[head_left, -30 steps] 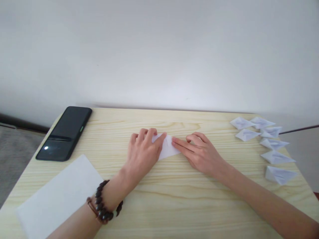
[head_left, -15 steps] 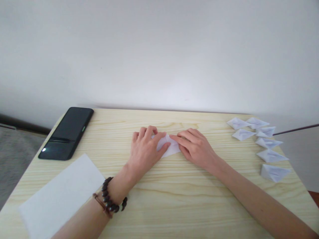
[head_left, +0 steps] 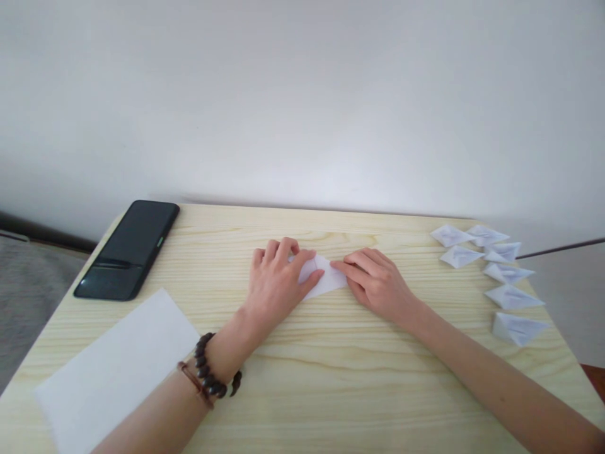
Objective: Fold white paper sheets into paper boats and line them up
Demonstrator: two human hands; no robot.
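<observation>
A small folded piece of white paper (head_left: 329, 282) lies on the wooden table between my hands. My left hand (head_left: 274, 277) grips its left part, thumb and index finger pressing it down, the other fingers curled. On the right end of the paper rest the fingertips of my right hand (head_left: 378, 282), the index finger laid along its upper edge and the thumb tucked below. Both palms hide parts of the paper, so its whole shape cannot be made out.
Several small folded paper boats (head_left: 508, 273) stand along the table's right edge. A black phone (head_left: 130, 249) lies at the back left, with a white paper sheet (head_left: 123, 366) in front, partly under my left forearm. A wall (head_left: 302, 101) rises behind the table (head_left: 331, 391).
My right index finger has slid a little to the right along the paper, uncovering more of it. My left hand has stayed in place.
</observation>
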